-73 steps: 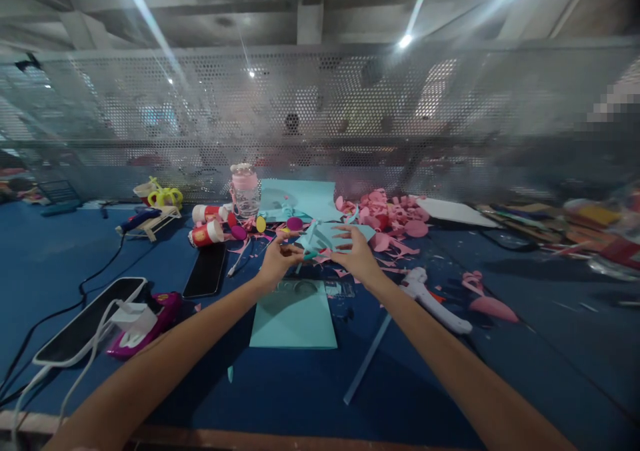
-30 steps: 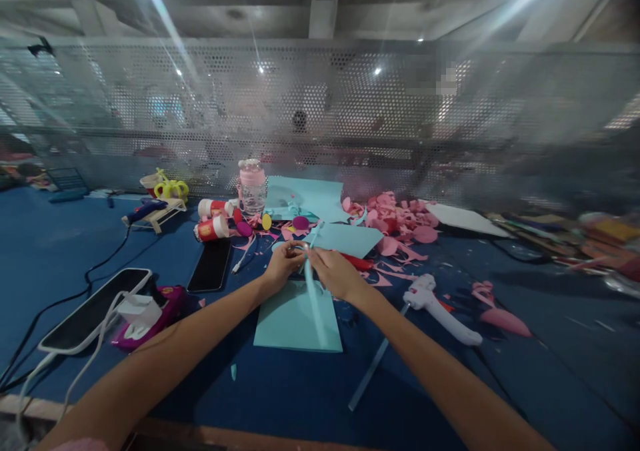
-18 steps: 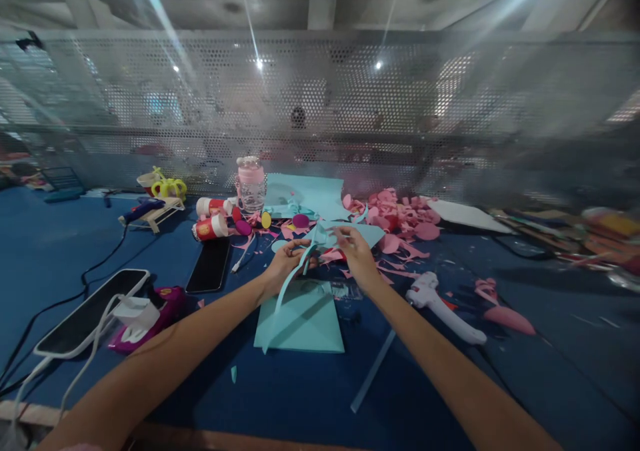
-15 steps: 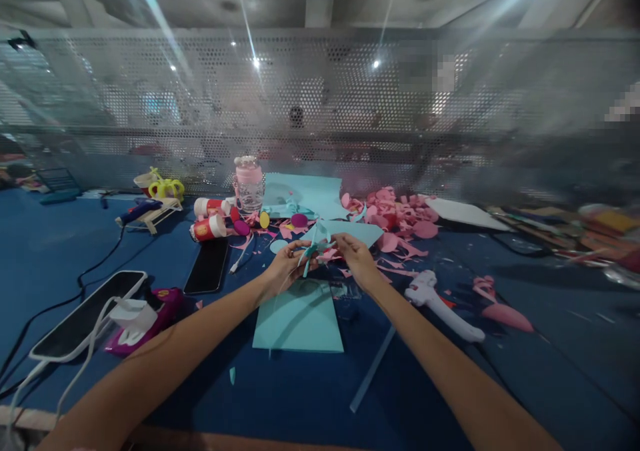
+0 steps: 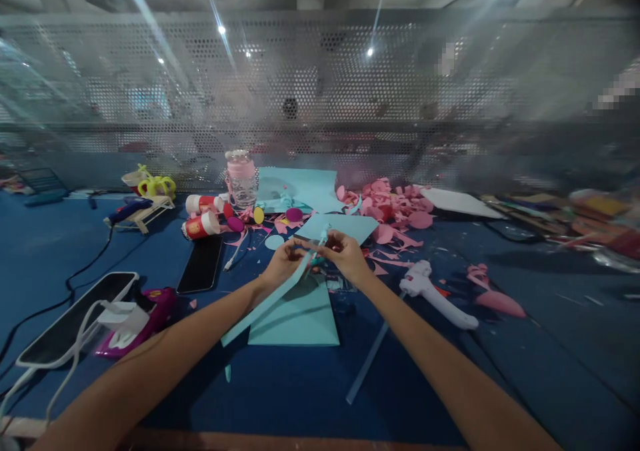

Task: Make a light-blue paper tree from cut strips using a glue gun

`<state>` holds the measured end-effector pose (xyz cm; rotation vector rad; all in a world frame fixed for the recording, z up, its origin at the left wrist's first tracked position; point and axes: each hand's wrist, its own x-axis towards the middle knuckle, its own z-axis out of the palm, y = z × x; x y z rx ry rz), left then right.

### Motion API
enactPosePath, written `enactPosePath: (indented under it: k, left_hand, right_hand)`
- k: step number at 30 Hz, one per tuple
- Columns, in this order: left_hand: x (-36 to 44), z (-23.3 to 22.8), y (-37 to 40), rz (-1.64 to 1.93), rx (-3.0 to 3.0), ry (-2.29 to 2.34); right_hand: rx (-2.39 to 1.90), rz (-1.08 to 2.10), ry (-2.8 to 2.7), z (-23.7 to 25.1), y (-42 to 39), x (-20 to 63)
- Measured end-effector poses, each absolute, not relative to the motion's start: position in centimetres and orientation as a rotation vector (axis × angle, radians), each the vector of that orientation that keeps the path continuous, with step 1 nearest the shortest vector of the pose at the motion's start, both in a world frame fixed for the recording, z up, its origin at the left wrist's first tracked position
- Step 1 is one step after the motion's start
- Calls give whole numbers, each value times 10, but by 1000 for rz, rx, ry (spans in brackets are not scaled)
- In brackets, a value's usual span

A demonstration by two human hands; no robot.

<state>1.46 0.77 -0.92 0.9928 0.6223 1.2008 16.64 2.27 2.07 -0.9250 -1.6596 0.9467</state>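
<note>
A long light-blue foam strip (image 5: 265, 309) slants down from between my hands towards the lower left. My left hand (image 5: 281, 264) is closed in a pinch on the strip near its upper end. Opposite it, my right hand (image 5: 349, 256) pinches a small bunch of turquoise foam (image 5: 325, 233) that sticks up above the fingertips. The fingers partly hide where the strip and the bunch meet. Beneath the hands lies a light-blue foam sheet (image 5: 295, 324) on the blue table.
A white glue gun (image 5: 440, 301) with a clear glue stick (image 5: 370, 365) lies at my right. Pink foam scraps (image 5: 390, 204) are heaped behind. On the left are a dark phone (image 5: 201, 264), red-and-white cups (image 5: 201, 225), a bottle (image 5: 242, 181) and a cabled power bank (image 5: 75, 317).
The long light-blue strip now hangs across below my left hand. My hands have come closer together, and the view has shifted slightly.
</note>
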Motion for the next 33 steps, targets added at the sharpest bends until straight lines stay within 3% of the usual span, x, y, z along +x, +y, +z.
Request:
enactPosePath:
  k: [11, 19, 23, 33]
  left_hand:
    - [4, -2, 18, 1101, 1206, 704]
    - [-9, 33, 24, 1106, 1305, 834]
    - [0, 25, 21, 1025, 1567, 898]
    - [8, 15, 18, 989, 1338, 886]
  right_hand:
    - [-892, 1103, -1355, 17, 19, 158]
    - [-936, 959, -1341, 15, 24, 164]
    - [-938, 1076, -1226, 13, 22, 159]
    - [-931, 1168, -1095, 8, 18, 152]
